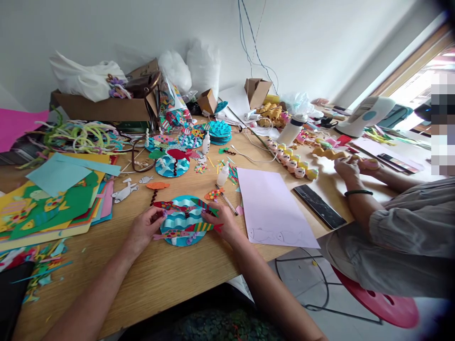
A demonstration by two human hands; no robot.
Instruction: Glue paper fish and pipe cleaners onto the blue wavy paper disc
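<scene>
A round blue paper disc (185, 240) with wavy pale-blue strips lies on the table in front of me, with cut-paper fish around it. My left hand (144, 229) is at its left edge, thumb and fingertips closed on a small purple piece (164, 214) beside a red paper fish (176, 207). Over the right edge is my right hand (224, 223), fingers pinched at a green striped paper fish (199, 203); the exact grip is partly hidden. A yellow-and-red striped fish (201, 228) and a spotted fish (172, 234) lie lower on the disc.
A decorated disc (173, 166), a glue bottle (222, 174) and a pen (229, 203) lie beyond. Coloured paper (76, 208) is stacked left. To the right are a lilac sheet (272, 203), a phone (319, 206) and a co-worker's hands (350, 170) holding an egg-carton strip.
</scene>
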